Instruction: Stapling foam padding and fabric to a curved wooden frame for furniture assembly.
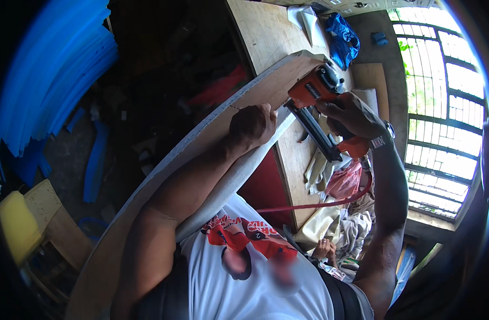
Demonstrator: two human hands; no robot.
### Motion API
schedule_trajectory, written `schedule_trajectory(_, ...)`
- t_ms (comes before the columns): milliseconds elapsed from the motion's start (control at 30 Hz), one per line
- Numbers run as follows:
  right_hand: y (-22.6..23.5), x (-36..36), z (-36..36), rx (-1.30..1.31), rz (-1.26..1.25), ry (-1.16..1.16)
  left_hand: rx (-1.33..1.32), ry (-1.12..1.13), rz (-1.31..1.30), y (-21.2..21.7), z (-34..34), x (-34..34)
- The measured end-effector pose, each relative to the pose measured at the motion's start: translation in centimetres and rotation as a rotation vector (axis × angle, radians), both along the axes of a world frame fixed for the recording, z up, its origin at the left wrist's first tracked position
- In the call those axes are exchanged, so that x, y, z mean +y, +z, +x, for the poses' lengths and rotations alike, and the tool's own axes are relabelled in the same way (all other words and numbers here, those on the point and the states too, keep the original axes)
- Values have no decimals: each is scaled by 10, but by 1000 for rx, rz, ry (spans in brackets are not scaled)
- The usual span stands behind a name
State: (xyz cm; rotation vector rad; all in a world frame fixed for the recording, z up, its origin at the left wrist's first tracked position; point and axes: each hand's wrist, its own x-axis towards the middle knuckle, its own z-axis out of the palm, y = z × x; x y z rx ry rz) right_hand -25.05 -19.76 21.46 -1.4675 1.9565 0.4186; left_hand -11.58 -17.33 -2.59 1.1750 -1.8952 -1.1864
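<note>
My right hand [356, 114] is wrapped round the handle of an orange and black air staple gun [311, 88]. The gun's nose points down at the edge of a long curved plywood panel [207, 125], close to my left hand. Grey fabric [231, 184] wraps over the panel's near edge. My left hand [252, 127] is closed in a fist at that edge, seemingly pinching the fabric; its fingertips are partly hidden. A red air hose [330, 204] runs from the gun's lower end toward my body. The panel lies slanted across the table and under my left forearm.
The panel's far end rests on a wooden table [271, 34]. Crumpled cloth and a pink plastic bag [345, 180] lie at right, near another person's hand [323, 249]. Blue foam sheets [52, 69] stand at left, yellow foam [18, 224] below them. A barred window [442, 112] is at right.
</note>
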Motion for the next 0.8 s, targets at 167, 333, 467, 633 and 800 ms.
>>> schedule_trajectory(167, -6, -10, 18, 6, 112, -25, 53, 186, -411, -31, -14, 12)
schedule_trajectory(333, -6, -15, 20, 102, 167, 109, 109, 120, -296, -21, -4, 11)
schedule_trajectory(467, -9, -16, 27, 143, 149, 182, 63, 166, -406, -31, -10, 14)
schedule_trajectory(633, -14, -15, 17, 165, 180, 235, 42, 74, -257, -17, -2, 8)
schedule_trajectory(800, -15, -3, 22, 63, 159, 212, -69, 21, -211, -14, 2, 13)
